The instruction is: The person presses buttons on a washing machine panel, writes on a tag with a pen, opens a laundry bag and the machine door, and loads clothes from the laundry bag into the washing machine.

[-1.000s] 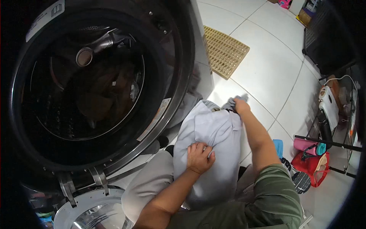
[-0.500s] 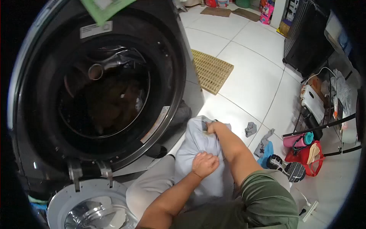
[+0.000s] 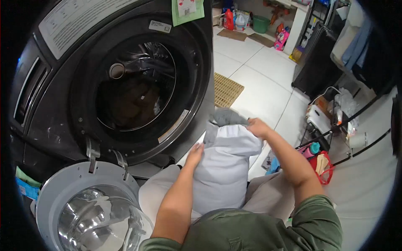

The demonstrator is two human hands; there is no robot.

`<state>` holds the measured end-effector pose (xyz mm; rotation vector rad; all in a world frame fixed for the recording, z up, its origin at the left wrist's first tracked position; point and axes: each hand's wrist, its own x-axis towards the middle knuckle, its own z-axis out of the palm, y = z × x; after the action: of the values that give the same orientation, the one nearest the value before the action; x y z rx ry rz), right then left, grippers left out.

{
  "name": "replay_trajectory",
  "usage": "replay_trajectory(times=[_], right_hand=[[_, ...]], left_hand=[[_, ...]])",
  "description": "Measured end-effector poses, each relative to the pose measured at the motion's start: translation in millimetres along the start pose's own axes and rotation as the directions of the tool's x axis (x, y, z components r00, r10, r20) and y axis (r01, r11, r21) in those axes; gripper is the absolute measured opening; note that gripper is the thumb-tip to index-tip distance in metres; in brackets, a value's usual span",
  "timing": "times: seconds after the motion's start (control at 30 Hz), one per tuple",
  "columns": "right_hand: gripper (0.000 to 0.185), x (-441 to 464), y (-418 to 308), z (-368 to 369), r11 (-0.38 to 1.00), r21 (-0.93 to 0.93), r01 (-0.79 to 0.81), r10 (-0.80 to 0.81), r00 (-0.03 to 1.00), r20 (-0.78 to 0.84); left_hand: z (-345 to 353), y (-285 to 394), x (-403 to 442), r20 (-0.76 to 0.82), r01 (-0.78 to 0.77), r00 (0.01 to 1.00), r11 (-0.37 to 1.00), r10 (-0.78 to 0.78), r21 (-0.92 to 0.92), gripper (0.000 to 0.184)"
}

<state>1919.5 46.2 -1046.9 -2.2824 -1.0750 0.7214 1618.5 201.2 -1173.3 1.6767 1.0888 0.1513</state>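
Note:
A light grey cloth bag (image 3: 224, 167), full and upright, stands between my knees. My left hand (image 3: 195, 154) is closed on its upper left side. At the upper right corner, my right hand (image 3: 258, 128) grips the bag's edge, with its fingertips partly hidden. Dark grey cloth (image 3: 229, 116) shows at the far side of the bag's top; I cannot tell whether it is inside or behind. To the left, the washing machine's drum (image 3: 138, 92) holds dark brownish laundry (image 3: 133, 102).
The washing machine's round door (image 3: 46, 196) hangs open at lower left. A yellow slatted mat (image 3: 227, 90) lies on the white tiled floor (image 3: 264, 88). On the right are a black suitcase (image 3: 316, 62), a rack (image 3: 331, 136) with items, and a red bag (image 3: 328, 167).
My hands have moved apart: the right to the bag's upper right corner, the left to its left side. The bag's top has spread wider, and dark grey cloth now shows. The view has shifted.

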Motion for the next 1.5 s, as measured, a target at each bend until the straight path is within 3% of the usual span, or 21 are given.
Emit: replay_trajectory(times=[0.03,0.13,0.27,0.37,0.4,0.5,0.53,0.6,0.67,0.77,0.83,0.93,1.0,1.07,1.1,1.13,1.2,1.3,1.33,1.4,1.5], right_hand=[[0.045,-16,-17,-31,0.970,0.239,-0.048,0.051,0.999,-0.008],[0.049,-61,-71,-109,0.824,0.566,0.000,0.032,0.998,-0.046],[0.048,-84,-97,-137,0.687,0.726,-0.032,0.112,0.992,-0.063],[0.051,-101,-109,-117,0.559,0.829,0.027,-0.018,1.000,-0.020],[0.053,-108,-109,-107,0.604,0.797,0.013,-0.028,1.000,0.005],[0.056,-122,-102,-83,0.870,0.490,-0.052,0.017,0.997,0.076],[0.055,-125,-95,-82,0.975,0.203,-0.092,0.078,0.994,0.077],[0.043,-128,-68,-62,0.925,-0.341,-0.167,0.150,0.986,-0.078],[0.038,-135,-50,-37,0.857,-0.495,-0.145,0.017,0.967,-0.253],[0.034,-149,-72,-61,0.989,0.110,-0.103,0.128,0.958,-0.256],[0.031,-146,-68,-76,0.695,0.654,0.299,-0.033,0.922,-0.386],[0.036,-175,-112,-127,0.119,0.868,0.482,-0.053,0.876,-0.479],[0.034,-174,-115,-147,0.241,0.854,0.461,-0.052,0.885,-0.463],[0.031,-181,-129,-163,0.770,0.550,0.322,-0.157,0.932,-0.326],[0.030,-182,-138,-170,0.926,0.286,0.246,-0.179,0.954,-0.240],[0.030,-181,-146,-172,0.804,0.442,0.398,-0.312,0.915,-0.256],[0.031,-183,-162,-167,0.434,0.689,0.580,-0.513,0.788,-0.341],[0.035,-140,-144,-201,0.846,0.112,0.521,-0.248,0.571,-0.783],[0.033,-137,-132,-212,0.842,0.035,0.539,-0.214,0.391,-0.895],[0.036,-144,-122,-230,0.508,0.365,0.780,0.098,0.369,-0.924],[0.036,-133,-119,-230,0.524,0.359,0.772,0.036,0.401,-0.915]], left_hand=[[11,-12,4,0.217,0.045,0.976,0.988,-0.011,-0.151,0.057],[17,64,-70,-0.095,0.107,0.993,0.916,-0.075,0.387,0.063],[-11,92,-37,0.286,0.069,0.958,0.961,0.011,-0.269,0.079],[-17,179,-86,-0.420,-0.675,0.721,0.694,0.551,-0.250,0.086],[-25,197,-99,-0.470,-0.811,0.557,0.571,0.684,-0.130,0.088],[-45,188,-76,-0.040,-0.754,0.656,0.657,0.754,0.026,0.066],[-60,200,-94,0.045,-0.514,0.857,0.851,0.513,0.105,0.035],[-65,163,-77,-0.131,-0.356,0.934,0.899,0.333,-0.256,0.018],[-75,111,-51,-0.323,-0.339,0.918,0.878,0.229,-0.339,0.015],[-91,137,-85,-0.349,-0.375,0.926,0.433,0.142,-0.820,0.010],[-98,166,-113,-0.233,-0.286,0.939,0.197,0.252,-0.938,0.007],[-87,168,-117,0.186,0.024,0.954,0.558,0.236,-0.829,0.008],[-74,178,-124,0.226,-0.094,0.964,0.977,0.138,-0.192,0.024],[-47,184,-116,-0.046,-0.416,0.894,0.789,0.445,-0.452,0.047],[-45,209,-135,-0.002,-0.263,0.928,0.652,0.372,-0.711,0.056],[-44,237,-156,0.066,-0.085,0.947,0.441,0.316,-0.893,0.067],[-31,254,-160,0.217,-0.023,0.866,0.471,0.450,-0.882,0.077],[-38,265,-151,-0.002,-0.227,0.881,0.420,0.472,-0.879,0.051],[-52,267,-145,-0.068,-0.242,0.899,0.361,0.432,-0.901,0.044],[-90,242,-114,-0.297,-0.452,0.885,0.511,0.358,-0.731,0.022],[-123,227,-119,-0.379,-0.546,0.835,0.681,0.399,-0.487,0.019]])
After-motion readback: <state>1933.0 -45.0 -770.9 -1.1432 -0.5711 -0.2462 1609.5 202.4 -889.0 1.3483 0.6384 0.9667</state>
